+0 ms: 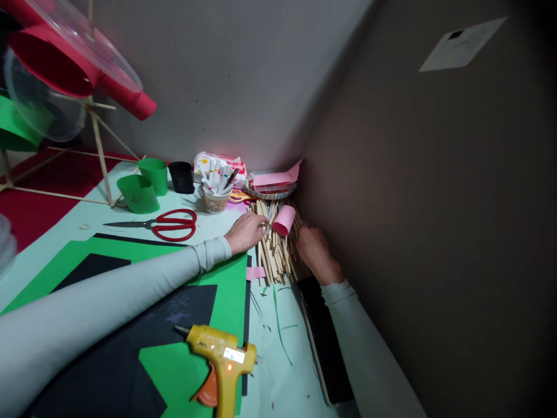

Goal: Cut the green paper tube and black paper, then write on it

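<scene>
A pile of thin wooden sticks (273, 255) lies against the wall, with a rolled pink paper tube (284, 220) on top. My left hand (246, 232) rests at the pile's left edge, its fingers reaching over the sticks, palm down. On the other side, my right hand (317, 252) is curled against the pile close to the wall. Its fingertips are mostly hidden, so what it grips cannot be made out. Below my right hand lies a black phone-like slab (324, 342), partly covered by my sleeve.
A yellow glue gun (224, 360) with a lit red light lies on green and black paper sheets (183, 302). Red-handled scissors (174, 225), green paper cups (139, 194), a black cup (181, 177) and a marker cup (216, 200) stand behind. A stick frame (101, 157) rises at left.
</scene>
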The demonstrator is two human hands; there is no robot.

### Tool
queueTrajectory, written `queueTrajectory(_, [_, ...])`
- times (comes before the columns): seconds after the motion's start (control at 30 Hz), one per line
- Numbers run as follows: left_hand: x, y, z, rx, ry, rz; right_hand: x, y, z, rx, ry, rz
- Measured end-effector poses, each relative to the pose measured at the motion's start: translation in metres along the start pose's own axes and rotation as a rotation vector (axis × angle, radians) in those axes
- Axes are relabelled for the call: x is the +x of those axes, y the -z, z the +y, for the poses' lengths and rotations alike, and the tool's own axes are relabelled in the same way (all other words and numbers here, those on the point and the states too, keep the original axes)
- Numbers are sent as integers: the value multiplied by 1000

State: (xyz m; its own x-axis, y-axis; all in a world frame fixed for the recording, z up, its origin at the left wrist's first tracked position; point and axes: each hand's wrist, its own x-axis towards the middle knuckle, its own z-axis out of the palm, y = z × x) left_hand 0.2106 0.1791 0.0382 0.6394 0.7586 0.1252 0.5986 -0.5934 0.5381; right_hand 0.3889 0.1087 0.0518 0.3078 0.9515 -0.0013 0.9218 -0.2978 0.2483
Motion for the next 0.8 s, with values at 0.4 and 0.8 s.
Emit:
queueTrajectory(0.4, [30, -16, 16, 70, 223, 87, 29, 7, -10, -153, 88, -68])
queueTrajectory(0.8, [42, -4, 3, 60, 186, 9, 38, 7, -11, -193, 72, -154])
